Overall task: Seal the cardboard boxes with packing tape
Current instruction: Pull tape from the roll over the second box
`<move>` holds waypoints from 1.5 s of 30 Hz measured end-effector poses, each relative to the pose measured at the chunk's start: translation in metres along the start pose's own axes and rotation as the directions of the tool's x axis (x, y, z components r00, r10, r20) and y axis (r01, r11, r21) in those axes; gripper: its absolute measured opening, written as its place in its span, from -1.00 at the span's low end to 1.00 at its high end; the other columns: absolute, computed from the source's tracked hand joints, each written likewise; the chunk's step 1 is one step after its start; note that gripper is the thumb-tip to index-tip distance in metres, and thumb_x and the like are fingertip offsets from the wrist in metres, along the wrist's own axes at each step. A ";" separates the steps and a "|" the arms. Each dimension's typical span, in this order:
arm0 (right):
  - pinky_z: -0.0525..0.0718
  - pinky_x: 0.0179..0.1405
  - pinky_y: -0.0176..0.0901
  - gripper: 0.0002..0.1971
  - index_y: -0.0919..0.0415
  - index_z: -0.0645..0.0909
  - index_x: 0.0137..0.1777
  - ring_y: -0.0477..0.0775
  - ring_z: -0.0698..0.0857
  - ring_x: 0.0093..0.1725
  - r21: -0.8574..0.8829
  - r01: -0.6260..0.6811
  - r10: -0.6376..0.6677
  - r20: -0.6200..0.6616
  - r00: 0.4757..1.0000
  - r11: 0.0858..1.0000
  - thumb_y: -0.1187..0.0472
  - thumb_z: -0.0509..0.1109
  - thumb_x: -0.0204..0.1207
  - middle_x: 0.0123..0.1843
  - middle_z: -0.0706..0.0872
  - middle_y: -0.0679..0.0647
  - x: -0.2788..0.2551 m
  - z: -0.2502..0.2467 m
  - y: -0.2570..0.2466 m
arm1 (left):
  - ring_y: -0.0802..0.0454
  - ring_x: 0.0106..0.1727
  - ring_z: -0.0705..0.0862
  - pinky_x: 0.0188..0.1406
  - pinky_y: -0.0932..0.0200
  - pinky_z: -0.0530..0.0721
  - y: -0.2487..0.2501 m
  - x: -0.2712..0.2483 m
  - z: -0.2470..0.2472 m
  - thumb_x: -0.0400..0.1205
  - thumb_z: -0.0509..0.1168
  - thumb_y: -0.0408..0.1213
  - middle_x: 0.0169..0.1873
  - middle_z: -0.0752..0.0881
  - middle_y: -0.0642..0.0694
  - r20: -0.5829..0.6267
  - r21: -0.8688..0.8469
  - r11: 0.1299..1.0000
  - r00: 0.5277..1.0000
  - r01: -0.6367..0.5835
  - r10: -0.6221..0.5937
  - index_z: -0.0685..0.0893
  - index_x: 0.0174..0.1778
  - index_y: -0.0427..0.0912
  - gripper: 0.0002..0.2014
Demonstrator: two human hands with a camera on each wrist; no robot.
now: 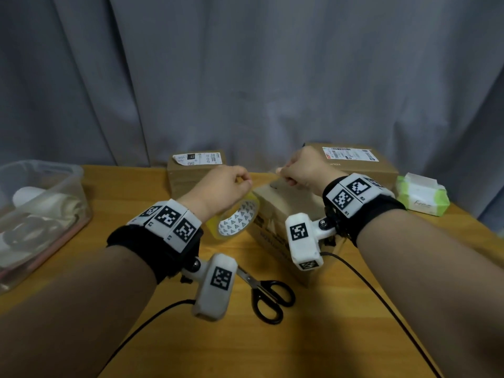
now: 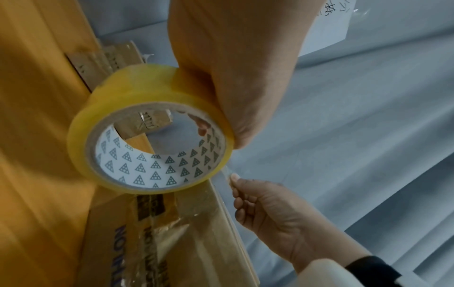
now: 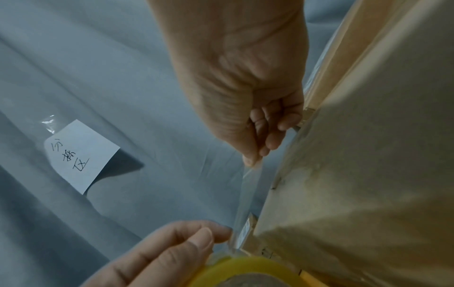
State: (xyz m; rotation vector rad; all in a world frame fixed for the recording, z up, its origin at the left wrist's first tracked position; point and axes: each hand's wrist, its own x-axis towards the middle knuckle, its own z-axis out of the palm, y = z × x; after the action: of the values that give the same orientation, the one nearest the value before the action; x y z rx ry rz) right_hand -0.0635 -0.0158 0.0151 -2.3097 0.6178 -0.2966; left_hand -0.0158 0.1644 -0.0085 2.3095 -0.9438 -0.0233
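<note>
Left hand [image 1: 223, 186] gripping yellowish tape roll [image 1: 234, 218] with triangle-printed core facing the wearer, above the near cardboard box [image 1: 275, 214] lettered "NO", right hand [image 1: 297, 169] pinching the clear strip [image 3: 245, 194] stretched level between both, scissors [image 1: 266, 293] on the table [image 1: 136, 268]

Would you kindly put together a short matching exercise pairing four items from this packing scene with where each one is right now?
Things:
1. tape roll
2. free tape end
3. scissors
4. tissue pack

Places:
A. lying on the table, near edge
B. gripped by the left hand
C. at the table's far right, beside a box
D. pinched by the right hand

Pairs: 1-B, 2-D, 3-A, 4-C
</note>
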 end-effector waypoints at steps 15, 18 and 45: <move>0.71 0.02 0.01 -0.70 0.40 0.73 -0.04 0.15 0.69 -0.14 -0.057 -0.006 0.004 -0.038 0.999 0.998 0.11 0.52 0.49 -0.09 0.80 0.24 0.009 0.012 0.016 | -0.19 -0.19 0.72 -0.25 0.04 0.67 0.000 0.008 0.010 0.66 0.25 -0.12 -0.29 0.64 0.03 0.035 0.055 0.998 0.999 0.007 -0.009 0.70 0.02 -0.06 -0.84; 0.71 0.01 0.00 -0.73 0.38 0.74 -0.08 0.13 0.68 -0.19 -0.048 -0.003 0.001 -0.040 0.999 0.999 0.12 0.52 0.49 -0.11 0.80 0.24 0.010 0.013 0.018 | -0.13 -0.25 0.70 -0.31 0.11 0.62 -0.001 0.009 0.010 0.66 0.25 -0.12 -0.31 0.63 0.06 0.030 0.053 0.998 0.999 0.015 -0.017 0.71 0.05 -0.06 -0.82; -0.16 0.63 0.13 -0.42 0.07 0.01 0.71 0.05 0.06 0.69 -0.463 0.573 -0.295 0.542 0.787 0.677 -0.11 -0.08 0.74 0.73 0.09 0.03 -0.023 0.015 0.023 | 0.00 -0.10 0.70 -0.11 0.23 0.58 0.004 0.006 0.019 0.68 0.22 -0.22 -0.04 0.79 -0.08 0.057 0.030 1.000 0.998 0.006 -0.008 0.74 0.20 -0.03 -0.75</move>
State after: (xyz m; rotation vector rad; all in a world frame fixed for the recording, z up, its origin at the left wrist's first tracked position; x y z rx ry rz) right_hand -0.0862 -0.0099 -0.0126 -3.0156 -0.1405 0.2472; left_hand -0.0185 0.1483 -0.0199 2.3510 -0.9708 -0.0784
